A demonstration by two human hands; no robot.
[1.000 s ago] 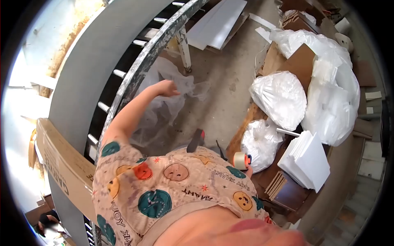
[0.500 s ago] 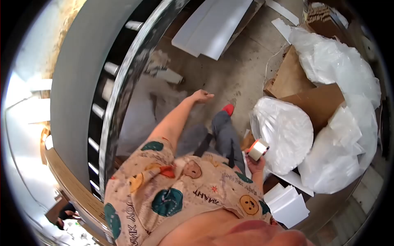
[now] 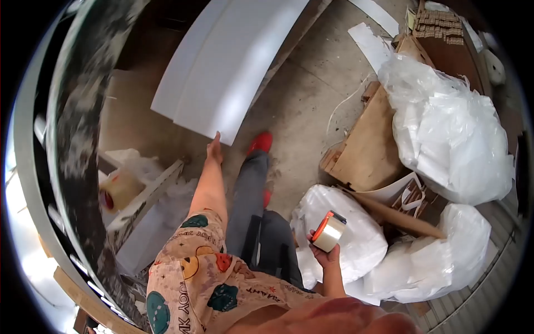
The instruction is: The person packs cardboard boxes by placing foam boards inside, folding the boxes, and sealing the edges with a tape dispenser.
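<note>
My left hand reaches forward at the near edge of a long white panel, fingers stretched out. A fingertip overlaps the panel's edge; whether it presses on it I cannot tell. In my right hand is a tape dispenser with an orange-red rim and a wide roll of clear tape. My fingers wrap round its lower side. Below it lies a bulging bundle in clear plastic.
Large plastic-wrapped white bundles and brown cardboard crowd the right side. A worn metal frame runs along the left. Another tape roll lies beside it. White strips lie on the concrete floor.
I have stepped forward and the view has shifted toward the white panel. My left hand has come to its near edge. The tape dispenser stays in my right hand, now held higher in view.
</note>
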